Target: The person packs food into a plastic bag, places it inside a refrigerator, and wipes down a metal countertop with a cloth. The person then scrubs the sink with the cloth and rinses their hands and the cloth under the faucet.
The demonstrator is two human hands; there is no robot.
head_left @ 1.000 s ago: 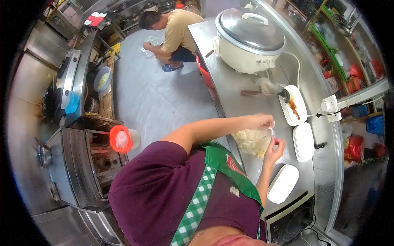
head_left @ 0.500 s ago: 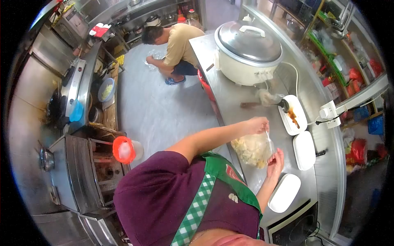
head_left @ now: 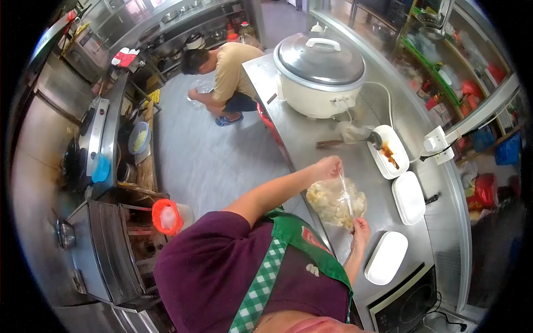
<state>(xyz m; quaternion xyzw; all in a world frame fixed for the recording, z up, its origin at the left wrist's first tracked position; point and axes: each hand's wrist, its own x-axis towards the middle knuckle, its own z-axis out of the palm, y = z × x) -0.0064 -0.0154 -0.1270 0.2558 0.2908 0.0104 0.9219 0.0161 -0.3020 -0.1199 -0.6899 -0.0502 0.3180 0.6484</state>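
Note:
A clear plastic bag (head_left: pixel 327 206) full of pale yellowish food pieces lies on the steel counter (head_left: pixel 302 130) in front of me. My left hand (head_left: pixel 328 166) pinches one end of the bag's gathered top. My right hand (head_left: pixel 360 232) is closed on the other end of it, nearer my body. Between the two hands the plastic is drawn out in a narrow, twisted strip. Right of the bag are stacked white lidded boxes (head_left: pixel 408 198) and a single white container (head_left: pixel 387 258).
A large rice cooker (head_left: pixel 319 72) stands at the counter's far end. A white tray with brown sauce (head_left: pixel 393 161) holds a ladle's dark head (head_left: pixel 376 141). An induction hob (head_left: pixel 405 305) sits at the near end. Another person (head_left: pixel 233 72) squats on the floor holding clear plastic.
My right hand has gone from loosely open beside the bag to pinching its top. The plastic is now stretched into a strip between my hands. The view has shifted slightly.

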